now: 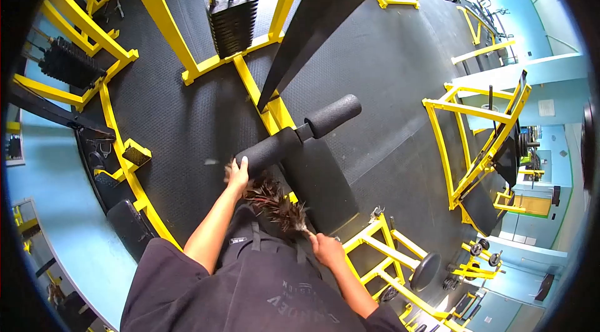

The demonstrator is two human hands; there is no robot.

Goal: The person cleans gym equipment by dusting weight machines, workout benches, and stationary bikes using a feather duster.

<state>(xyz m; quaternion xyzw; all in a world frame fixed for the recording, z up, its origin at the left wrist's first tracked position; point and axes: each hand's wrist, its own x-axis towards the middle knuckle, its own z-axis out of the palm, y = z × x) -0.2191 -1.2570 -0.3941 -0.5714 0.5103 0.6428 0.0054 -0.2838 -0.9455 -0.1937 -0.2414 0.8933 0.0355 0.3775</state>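
The right hand (328,251) clamps the handle (308,232) of a dark-brown feather duster (276,203), leaving its plumes free near the black cylindrical foam roller (270,149); the left hand (237,177) touches the roller's left end, perhaps for support, grip unclear.

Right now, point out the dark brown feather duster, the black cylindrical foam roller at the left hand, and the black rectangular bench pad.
Dark brown feather duster (275,204), head view: the feathers.
Black cylindrical foam roller (271,149), head view: its curved side.
Black rectangular bench pad (321,183), head view: its top surface.
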